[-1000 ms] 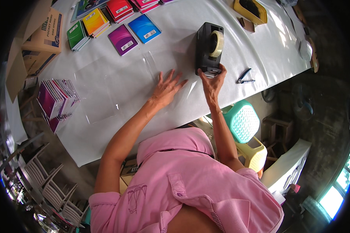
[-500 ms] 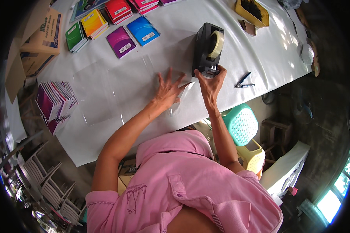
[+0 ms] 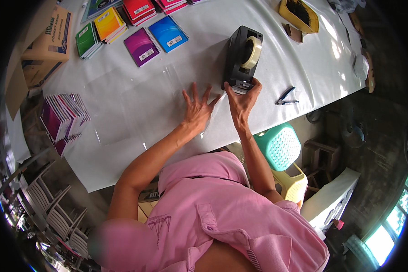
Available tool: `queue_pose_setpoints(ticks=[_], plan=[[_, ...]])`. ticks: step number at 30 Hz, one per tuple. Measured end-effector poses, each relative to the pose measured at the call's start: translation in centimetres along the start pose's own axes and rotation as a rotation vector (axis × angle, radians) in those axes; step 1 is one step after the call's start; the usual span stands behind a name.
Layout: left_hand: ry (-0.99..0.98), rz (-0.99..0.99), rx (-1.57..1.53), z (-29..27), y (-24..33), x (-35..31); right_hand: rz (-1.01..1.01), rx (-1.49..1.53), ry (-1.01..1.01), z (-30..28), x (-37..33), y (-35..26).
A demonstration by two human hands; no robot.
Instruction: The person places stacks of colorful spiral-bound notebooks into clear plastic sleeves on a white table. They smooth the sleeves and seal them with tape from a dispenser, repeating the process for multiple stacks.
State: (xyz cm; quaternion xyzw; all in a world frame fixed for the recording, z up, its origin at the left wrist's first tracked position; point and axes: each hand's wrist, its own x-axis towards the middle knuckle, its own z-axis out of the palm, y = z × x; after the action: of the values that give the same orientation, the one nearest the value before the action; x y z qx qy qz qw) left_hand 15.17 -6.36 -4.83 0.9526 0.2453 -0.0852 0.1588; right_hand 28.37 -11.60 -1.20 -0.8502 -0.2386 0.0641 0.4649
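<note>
My left hand lies with its fingers spread, pressing on a clear plastic sheet that is hard to make out against the table cover. A folded or raised edge of the plastic shows beside its thumb. My right hand is at the front end of a black tape dispenser, thumb on one side and fingers on the other, gripping it there. The roll of tape sits in the dispenser. Whether a strip of tape is between the fingers cannot be made out. Right of this hand lie small blue-handled nippers.
Purple and blue spiral notebooks lie beyond the plastic, beside stacks of green, yellow and red ones. A purple notebook pile stands at the left, near cardboard boxes. A yellow tray is at far right; stools stand below the table edge.
The raised bit of plastic by my left thumb shows less now. My right hand has shifted slightly left and stays at the dispenser's front. The view has moved a little.
</note>
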Motion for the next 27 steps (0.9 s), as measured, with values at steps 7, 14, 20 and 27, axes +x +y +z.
queue_pose_setpoints(ticks=[7, 14, 20, 27], plan=[[0.0, 0.121, 0.016, -1.6, -1.2, 0.1, -0.034, -0.029, -0.039, 0.7, -1.0, 2.1], [0.282, 0.339, -0.007, 0.0, -1.4, -3.2, -0.351, -0.156, 0.078, -5.7, 1.9, -2.4], [0.238, 0.321, -0.236, 1.7, -1.3, -3.8, -0.851, -0.15, -0.367, 3.9, 15.8, -11.3], [0.504, -0.045, -0.827, -5.5, -8.3, 3.6, -1.28, -0.494, -0.493, 20.9, 30.6, -4.8]])
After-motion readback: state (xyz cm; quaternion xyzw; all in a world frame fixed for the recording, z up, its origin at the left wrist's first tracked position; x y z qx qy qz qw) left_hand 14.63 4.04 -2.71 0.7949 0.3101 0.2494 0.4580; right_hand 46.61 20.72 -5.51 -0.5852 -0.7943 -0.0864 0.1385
